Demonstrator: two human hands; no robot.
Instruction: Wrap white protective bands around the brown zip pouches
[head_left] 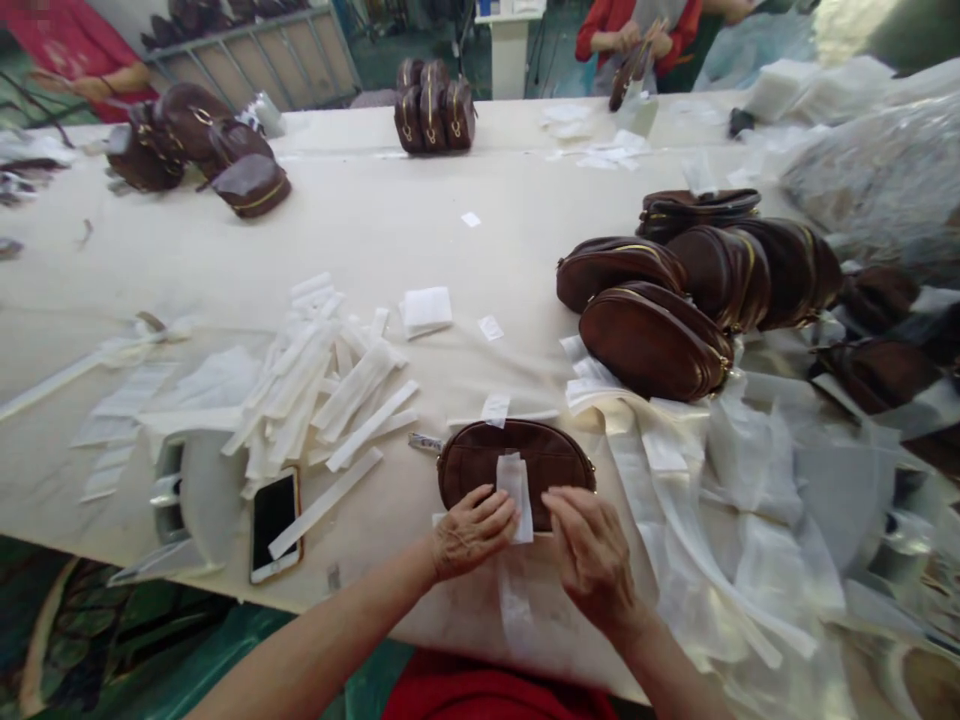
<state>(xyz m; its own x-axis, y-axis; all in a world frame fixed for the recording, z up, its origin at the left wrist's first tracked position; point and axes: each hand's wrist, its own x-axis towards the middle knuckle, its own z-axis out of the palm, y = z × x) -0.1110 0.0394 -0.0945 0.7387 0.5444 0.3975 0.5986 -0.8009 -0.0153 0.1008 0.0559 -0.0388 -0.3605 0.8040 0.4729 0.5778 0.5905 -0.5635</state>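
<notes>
A dark brown zippered pouch (pixel 469 465) lies in front of me at the table's near side. Across its middle runs a whitish translucent strip (pixel 514 495), and a small white piece (pixel 495 410) sits at its top edge. My left hand (pixel 476 530) rests on the pouch's lower left, fingers stretched flat and fingertips touching the strip. Over the lower right of the pouch is my right hand (pixel 592 550), its fingers bent and drawn together; whatever is between them is hidden. A silvery tag or pull (pixel 425 441) sticks out at the pouch's left end.
Loose white strips (pixel 330 380) lie in a heap left of the pouch, beside a phone (pixel 275 525) and a tape dispenser (pixel 199 500). Several brown pouches (pixel 652 340) stand at right, above long translucent strips (pixel 675 480). More bags (pixel 433 110) and two people are across the table.
</notes>
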